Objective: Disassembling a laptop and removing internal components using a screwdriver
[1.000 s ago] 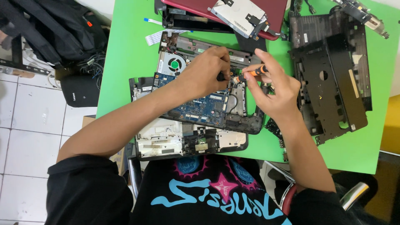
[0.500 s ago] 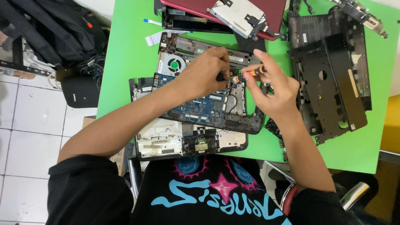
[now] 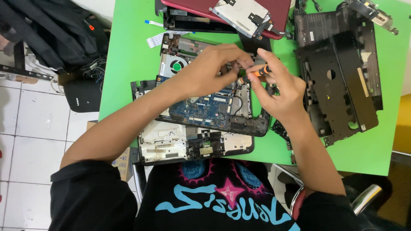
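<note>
Orange screwdriver (image 3: 260, 72) pinched in R hand (image 3: 276, 92); L hand (image 3: 209, 70) on motherboard (image 3: 205, 105).

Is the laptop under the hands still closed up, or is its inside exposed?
Exposed. The blue circuit board and the cooling fan lie bare, and the black bottom cover sits apart on the green table.

Head camera looks steeply down, close over the green table (image 3: 128, 64).

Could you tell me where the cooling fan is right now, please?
In the head view, the cooling fan sits at the motherboard's upper-left corner, just left of the left hand.
</note>
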